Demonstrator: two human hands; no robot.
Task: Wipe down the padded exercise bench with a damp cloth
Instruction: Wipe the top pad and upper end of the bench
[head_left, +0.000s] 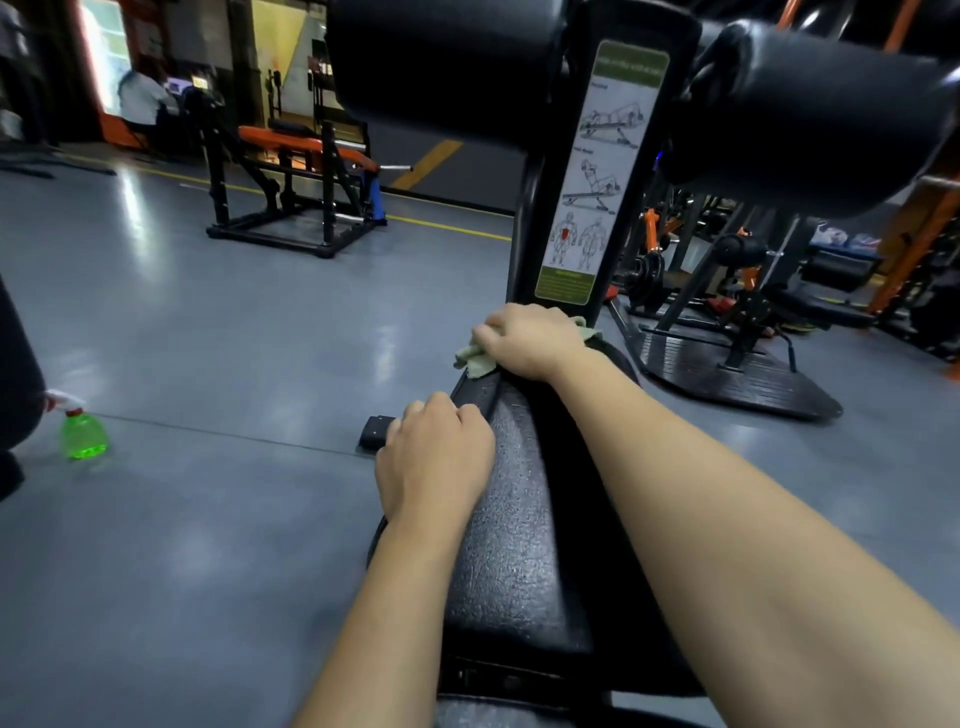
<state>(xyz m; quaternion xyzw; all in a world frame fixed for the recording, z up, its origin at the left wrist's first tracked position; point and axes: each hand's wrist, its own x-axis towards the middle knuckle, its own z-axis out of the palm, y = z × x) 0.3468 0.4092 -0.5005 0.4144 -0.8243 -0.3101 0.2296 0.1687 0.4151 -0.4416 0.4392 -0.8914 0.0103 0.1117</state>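
Wiping is judged to be in hand. The padded bench (524, 545) is clasped at its left edge by the left grip (434, 457), fingers curled over it. At the far end the cloth (475, 358) is bunched under the curled fingers of the right grip (535, 340), and a pull back along the pad is called for. Beyond, the label (602, 171) is too blurred to be read.

A green spray bottle (84, 435) with a white and red trigger stands upright on the glossy grey floor (234, 338) at the near left, just beside a dark shape (15, 389) cut off by the left edge. Farther off, left of centre, stands a black-framed machine (296, 208) with an orange pad. A yellow line (447, 224) runs across the floor behind it. At the far left a blurred person in a white top (139, 98) sits. On the right, a black ribbed footplate (727, 374) lies before orange and black equipment with weight plates (644, 275).
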